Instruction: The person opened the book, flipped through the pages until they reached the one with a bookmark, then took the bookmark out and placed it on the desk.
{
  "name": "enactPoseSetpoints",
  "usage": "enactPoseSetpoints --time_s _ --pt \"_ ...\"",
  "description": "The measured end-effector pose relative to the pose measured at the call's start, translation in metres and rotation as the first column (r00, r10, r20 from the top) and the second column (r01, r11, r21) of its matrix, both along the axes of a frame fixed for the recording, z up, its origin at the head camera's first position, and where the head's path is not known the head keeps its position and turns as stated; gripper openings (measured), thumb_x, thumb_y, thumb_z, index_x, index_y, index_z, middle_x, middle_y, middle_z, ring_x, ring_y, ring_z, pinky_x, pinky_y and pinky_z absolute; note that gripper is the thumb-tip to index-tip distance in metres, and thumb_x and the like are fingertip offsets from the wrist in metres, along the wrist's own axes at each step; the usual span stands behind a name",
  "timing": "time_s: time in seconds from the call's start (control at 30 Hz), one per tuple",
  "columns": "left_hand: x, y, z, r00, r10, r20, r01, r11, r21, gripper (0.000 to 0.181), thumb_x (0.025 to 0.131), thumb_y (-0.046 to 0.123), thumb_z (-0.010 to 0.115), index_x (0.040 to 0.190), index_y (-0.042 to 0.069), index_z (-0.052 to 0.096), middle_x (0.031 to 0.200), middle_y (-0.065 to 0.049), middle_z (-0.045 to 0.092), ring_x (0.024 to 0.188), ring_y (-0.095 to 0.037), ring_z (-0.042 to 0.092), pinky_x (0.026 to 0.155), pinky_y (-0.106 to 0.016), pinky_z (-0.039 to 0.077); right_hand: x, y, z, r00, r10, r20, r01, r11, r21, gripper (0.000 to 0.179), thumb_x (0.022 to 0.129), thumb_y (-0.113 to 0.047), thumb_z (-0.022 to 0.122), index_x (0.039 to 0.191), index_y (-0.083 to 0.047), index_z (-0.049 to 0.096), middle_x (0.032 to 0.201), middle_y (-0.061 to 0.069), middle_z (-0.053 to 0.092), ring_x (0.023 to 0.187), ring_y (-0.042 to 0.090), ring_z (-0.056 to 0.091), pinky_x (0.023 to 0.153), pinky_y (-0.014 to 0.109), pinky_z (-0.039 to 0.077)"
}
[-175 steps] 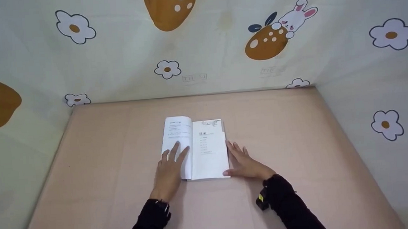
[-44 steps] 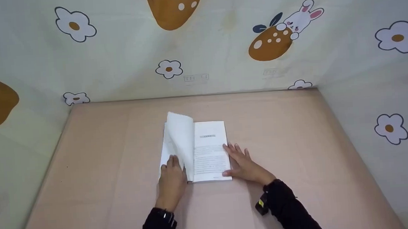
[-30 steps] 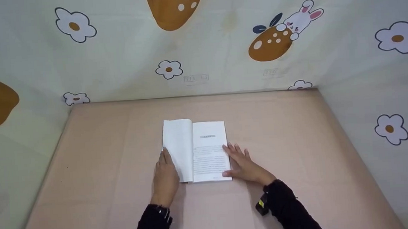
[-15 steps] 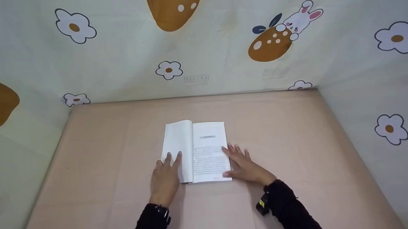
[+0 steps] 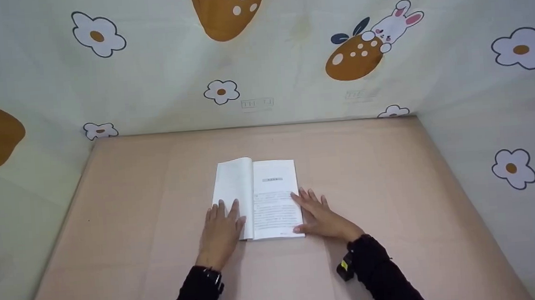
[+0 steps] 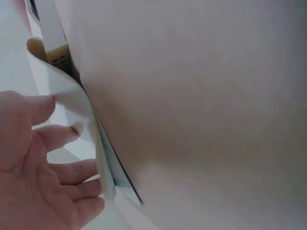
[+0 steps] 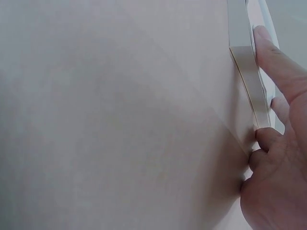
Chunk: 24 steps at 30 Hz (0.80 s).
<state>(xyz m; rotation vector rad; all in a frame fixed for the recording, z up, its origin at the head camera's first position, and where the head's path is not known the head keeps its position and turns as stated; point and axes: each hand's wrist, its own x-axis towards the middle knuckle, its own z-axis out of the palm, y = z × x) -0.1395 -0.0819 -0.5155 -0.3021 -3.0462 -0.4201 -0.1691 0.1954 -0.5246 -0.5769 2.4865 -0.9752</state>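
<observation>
An open book [image 5: 276,201] lies in the middle of the table, its right page carrying a grey heading box and lines of print. The left page [image 5: 233,178] is blank and bows up near the spine. My left hand [image 5: 219,233] rests on the lower part of that page, fingers spread; in the left wrist view the fingertips [image 6: 72,132] touch the curved leaves. At the book's right edge, my right hand [image 5: 324,219] has its thumb on the lower corner and its index fingertip on the page margin. In the right wrist view, other fingers [image 7: 266,139] rest on the table beside the page block [image 7: 244,62].
A pinkish-beige cloth covers the table [image 5: 367,162]. Pale curtains [image 5: 289,54] printed with flowers, rabbits and brown strawberry shapes enclose it at the back and both sides. Dark sleeves with wrist-worn devices [image 5: 345,267] reach in from the front.
A leaf has been turned from right to left, replacing the contents page with the text page. My left hand has let the leaf go and flattened onto it. The right hand has barely moved.
</observation>
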Motion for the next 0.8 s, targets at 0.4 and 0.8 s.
enactPoseSetpoints --time_s 0.4,0.8 --pt "0.001 0.009 -0.002 0.997 0.043 0.06 -0.043 0.999 -0.008 0.078 0.085 0.062 0.05 0.145 0.015 0.035 0.137 -0.035 0.038 0.121 -0.049 0.042 0.096 -0.05 0.043 0.0 0.002 0.001 1.0 0.009 0.014 -0.009 1.0 -0.017 0.09 0.082 -0.042 0.067 0.15 -0.015 0.015 0.156 0.017 -0.004 0.142 0.037 -0.012 0.11 0.056 -0.014" --pt "0.002 0.024 -0.006 0.994 0.072 0.082 -0.07 0.997 -0.032 0.099 0.074 0.07 0.057 0.148 0.013 0.024 0.139 -0.043 0.027 0.123 -0.06 0.033 0.099 -0.059 0.037 -0.001 0.004 0.002 0.999 0.049 0.021 -0.048 0.999 -0.017 0.089 0.082 -0.042 0.067 0.15 -0.017 0.015 0.155 0.018 -0.006 0.141 0.038 -0.014 0.109 0.058 -0.014"
